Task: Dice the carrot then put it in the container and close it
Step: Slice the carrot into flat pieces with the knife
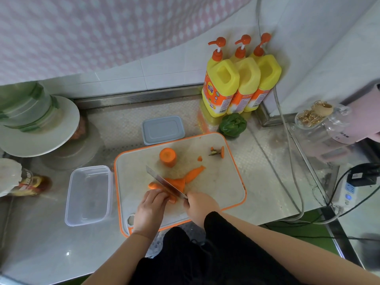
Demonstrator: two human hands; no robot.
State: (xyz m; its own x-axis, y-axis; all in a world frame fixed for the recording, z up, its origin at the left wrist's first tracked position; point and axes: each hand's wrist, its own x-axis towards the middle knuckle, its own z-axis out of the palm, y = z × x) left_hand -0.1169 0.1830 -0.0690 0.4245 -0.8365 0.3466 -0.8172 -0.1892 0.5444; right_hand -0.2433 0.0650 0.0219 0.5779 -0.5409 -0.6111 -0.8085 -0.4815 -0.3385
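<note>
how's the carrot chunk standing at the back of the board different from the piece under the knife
The carrot chunk stands upright on its flat cut end, untouched; the carrot piece lies on its side, held down by the left hand. The chunk is short and thick; the held piece is longer, with the knife, gripped by the right hand, slicing it lengthwise. Both are orange and sit on the cutting board.

The container [88,195] sits left of the cutting board [222,182] (its lid [162,129] lies behind).
</note>
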